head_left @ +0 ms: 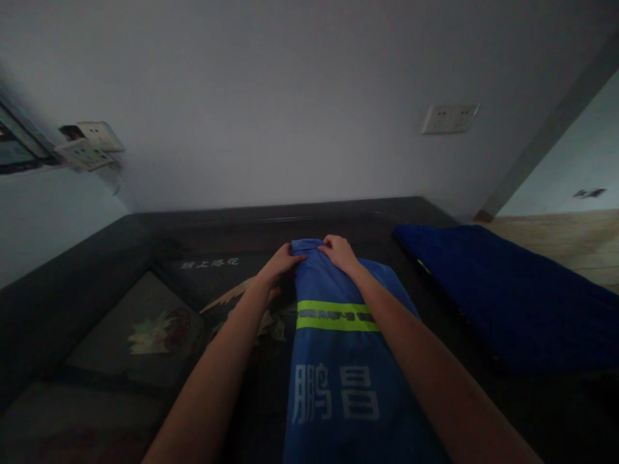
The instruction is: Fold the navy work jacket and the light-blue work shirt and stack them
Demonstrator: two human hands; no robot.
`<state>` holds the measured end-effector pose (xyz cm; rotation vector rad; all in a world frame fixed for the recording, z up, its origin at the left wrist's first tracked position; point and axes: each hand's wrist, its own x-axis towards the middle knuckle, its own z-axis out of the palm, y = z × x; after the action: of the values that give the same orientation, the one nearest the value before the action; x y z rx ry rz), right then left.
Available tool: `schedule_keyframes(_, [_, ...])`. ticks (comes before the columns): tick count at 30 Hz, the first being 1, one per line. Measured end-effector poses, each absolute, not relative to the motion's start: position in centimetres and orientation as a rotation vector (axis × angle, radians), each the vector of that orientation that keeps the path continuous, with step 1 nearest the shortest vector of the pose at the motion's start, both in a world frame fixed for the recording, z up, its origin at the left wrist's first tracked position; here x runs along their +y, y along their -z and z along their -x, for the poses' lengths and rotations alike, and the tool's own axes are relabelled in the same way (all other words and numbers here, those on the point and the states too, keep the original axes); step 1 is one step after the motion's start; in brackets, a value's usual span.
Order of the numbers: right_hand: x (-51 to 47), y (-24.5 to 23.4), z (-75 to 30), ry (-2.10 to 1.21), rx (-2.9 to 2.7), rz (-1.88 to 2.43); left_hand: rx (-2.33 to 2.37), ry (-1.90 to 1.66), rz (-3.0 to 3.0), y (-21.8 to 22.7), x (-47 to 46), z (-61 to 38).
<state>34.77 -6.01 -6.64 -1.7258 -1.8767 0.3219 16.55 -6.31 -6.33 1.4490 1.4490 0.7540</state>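
Observation:
A blue work jacket [333,348] with a bright yellow-green stripe and white printed characters lies lengthwise on the dark surface before me. Its far end, partly folded over, is pinched at both corners. My left hand [283,261] is closed on the left corner, thumb on top of the cloth. At the right corner my right hand [341,252] is closed on the same edge, with its fingers bent over the fabric. My right forearm covers part of the stripe and the jacket's right side.
A darker blue folded cloth [507,296] lies to the right, over the edge of the dark, flower-printed surface [193,232]. A grey wall rises behind, with socket plates [449,119] at right and a socket strip [87,153] at left.

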Motion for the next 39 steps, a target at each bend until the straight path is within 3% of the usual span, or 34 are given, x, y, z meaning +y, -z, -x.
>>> schedule_keyframes(7, [-4.8, 7.4, -33.3, -0.330, -1.889, 1.787, 1.697, -1.018, -1.575, 8.1, -5.3, -16.2])
schedule_keyframes(13, [-5.4, 7.6, -32.5, -0.282, -1.939, 1.768, 1.877, -0.837, -2.026, 7.1, -7.1, -17.1])
schedule_keyframes(18, [-6.9, 4.7, -35.7, -0.185, -1.932, 1.729, 1.842, -0.801, -2.393, 5.5, -8.5, -19.2])
schedule_keyframes(24, [-12.9, 2.1, -43.0, -0.042, -1.873, 2.277, 1.612, -0.561, -2.587, 7.1, -9.2, -21.3])
schedule_keyframes(28, [-16.7, 3.4, -44.3, -0.124, -1.884, 2.545, 1.613, -0.469, -2.568, 8.8, -9.3, -21.8])
schedule_keyframes(39, [-18.6, 6.6, -42.6, 0.149, -1.921, 2.458, 1.610, -0.423, -2.591, 9.9, -9.3, -21.6])
